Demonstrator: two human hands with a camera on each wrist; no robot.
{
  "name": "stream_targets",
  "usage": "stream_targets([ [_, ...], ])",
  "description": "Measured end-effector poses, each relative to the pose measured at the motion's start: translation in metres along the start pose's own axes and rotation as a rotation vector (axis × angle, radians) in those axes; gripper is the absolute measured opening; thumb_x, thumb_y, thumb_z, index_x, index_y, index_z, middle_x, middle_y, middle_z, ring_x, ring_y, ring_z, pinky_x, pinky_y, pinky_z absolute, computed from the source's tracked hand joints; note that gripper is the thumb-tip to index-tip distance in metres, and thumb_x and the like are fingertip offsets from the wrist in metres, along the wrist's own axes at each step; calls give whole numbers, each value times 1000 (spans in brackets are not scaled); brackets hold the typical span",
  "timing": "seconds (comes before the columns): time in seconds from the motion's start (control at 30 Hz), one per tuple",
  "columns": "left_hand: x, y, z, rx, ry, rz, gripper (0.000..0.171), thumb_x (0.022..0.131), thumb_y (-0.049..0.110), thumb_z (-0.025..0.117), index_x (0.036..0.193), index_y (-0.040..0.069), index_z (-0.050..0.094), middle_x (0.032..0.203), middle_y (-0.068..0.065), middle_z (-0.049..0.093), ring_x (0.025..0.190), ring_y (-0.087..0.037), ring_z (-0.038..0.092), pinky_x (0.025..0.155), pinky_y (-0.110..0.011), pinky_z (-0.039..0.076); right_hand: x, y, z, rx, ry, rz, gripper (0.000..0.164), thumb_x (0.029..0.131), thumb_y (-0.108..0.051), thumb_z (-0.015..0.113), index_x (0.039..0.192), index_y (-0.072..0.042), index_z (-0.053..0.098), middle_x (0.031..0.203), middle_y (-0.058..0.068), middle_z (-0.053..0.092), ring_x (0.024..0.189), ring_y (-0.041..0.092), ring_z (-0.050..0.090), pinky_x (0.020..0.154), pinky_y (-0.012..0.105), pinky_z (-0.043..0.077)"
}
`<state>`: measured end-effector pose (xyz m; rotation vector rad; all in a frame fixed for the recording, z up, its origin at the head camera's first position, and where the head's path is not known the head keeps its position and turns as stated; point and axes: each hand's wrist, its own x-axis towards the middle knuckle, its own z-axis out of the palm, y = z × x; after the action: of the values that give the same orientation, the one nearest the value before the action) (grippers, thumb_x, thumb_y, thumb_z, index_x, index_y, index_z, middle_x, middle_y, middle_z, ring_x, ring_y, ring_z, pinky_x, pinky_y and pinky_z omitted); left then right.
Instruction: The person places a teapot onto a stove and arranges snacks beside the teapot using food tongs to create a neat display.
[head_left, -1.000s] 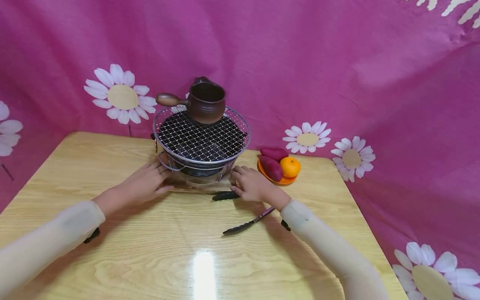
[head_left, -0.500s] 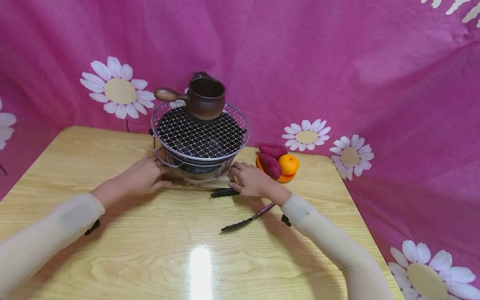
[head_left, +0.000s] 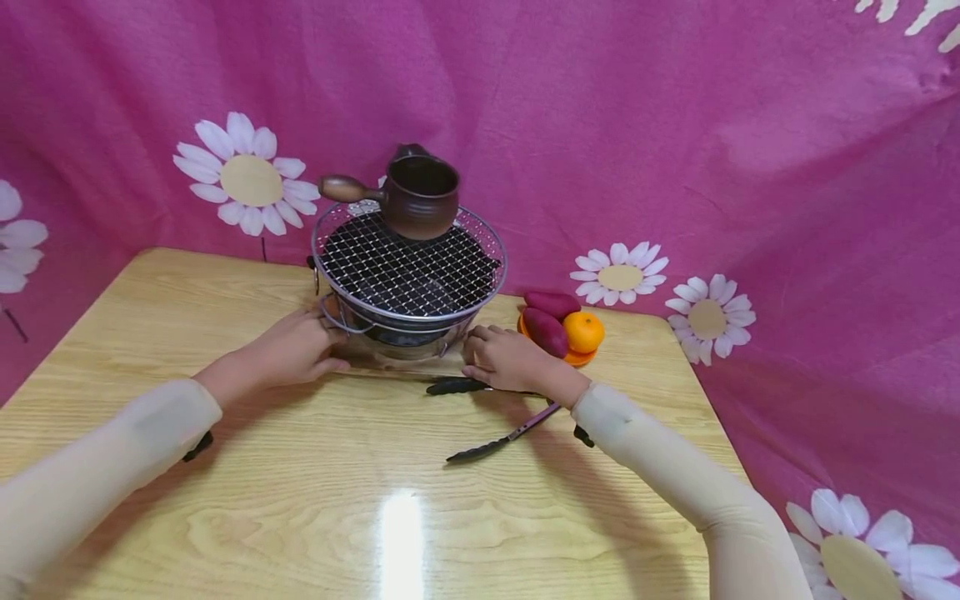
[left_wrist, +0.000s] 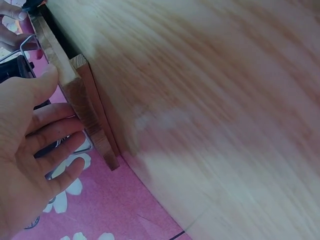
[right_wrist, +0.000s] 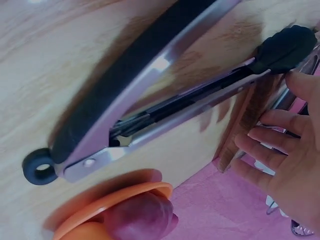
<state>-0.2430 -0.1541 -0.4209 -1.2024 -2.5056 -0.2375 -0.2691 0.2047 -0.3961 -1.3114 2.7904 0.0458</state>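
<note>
A round charcoal grill with a wire mesh (head_left: 411, 271) stands on a low wooden board (head_left: 382, 364). A brown side-handled clay pot (head_left: 422, 202) rests on the mesh toward the back. My left hand (head_left: 292, 348) is at the board's left end; in the left wrist view its thumb lies along the front edge, with loosely extended fingers at the end face. At the right end, my right hand (head_left: 510, 358) touches the board with fingers likewise fairly straight. Black-tipped tongs (right_wrist: 165, 95) lie spread open on the table beneath the right wrist, partly hidden by that hand in the head view.
Right of the grill, an orange plate (head_left: 579, 359) holds two purple sweet potatoes (head_left: 545, 332) and an orange mandarin (head_left: 583, 332). A pink cloth (head_left: 675, 150) printed with daisies hangs behind the wooden table (head_left: 300, 500).
The head view has shifted slightly. Both hands stay at the board's ends, and the grill, pot, tongs and plate keep their places.
</note>
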Motion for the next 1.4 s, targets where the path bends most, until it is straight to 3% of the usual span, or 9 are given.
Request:
stream_targets([
  [0.13,1,0,0,-19,-12,-12,36,81,30,85,105,5,74,119,-21,70,118,-42,62,101,-56,50,-3,-1,-5,-19,-15,18,29,100,-41,62,106,-14,68,117,8,64,108,27,62,93,44,54],
  [0.4,2,0,-2,-23,-24,-20,37,81,30,86,106,6,73,122,-23,67,117,-44,62,98,-57,52,-14,0,-8,-26,-10,2,46,101,-41,61,131,-6,62,123,12,65,113,30,61,102,44,51],
  [0.5,2,0,-3,-13,-27,-24,39,80,30,86,108,5,73,122,-23,67,118,-46,62,99,-58,51,-17,-1,-8,-21,-11,1,55,100,-44,61,139,-4,58,128,13,64,118,31,61,106,44,50],
  [0.77,0,2,-4,32,-63,-41,30,83,33,83,95,8,70,107,-18,72,112,-47,63,94,-59,52,-27,-4,-7,32,-28,-36,87,90,-62,67,151,-5,45,136,13,60,125,30,58,109,44,48],
  [1.03,-2,4,0,53,-68,-48,37,87,34,79,109,5,71,123,-23,68,123,-46,58,103,-61,46,-40,-10,-4,33,-40,-81,110,77,-74,72,154,-3,39,146,14,53,128,28,55,110,44,46],
  [1.23,-3,9,1,131,-42,-18,41,88,34,77,113,3,69,125,-23,67,125,-42,58,102,-58,45,-44,-11,-3,36,-45,-108,115,73,-76,74,154,-2,39,150,14,50,133,28,51,115,44,43],
  [1.4,-4,11,-1,133,-51,-23,41,89,33,76,115,3,69,129,-23,66,128,-43,56,104,-59,44,-45,-13,-1,22,-55,-106,114,75,-77,72,155,-3,39,150,14,50,134,29,51,115,44,43],
])
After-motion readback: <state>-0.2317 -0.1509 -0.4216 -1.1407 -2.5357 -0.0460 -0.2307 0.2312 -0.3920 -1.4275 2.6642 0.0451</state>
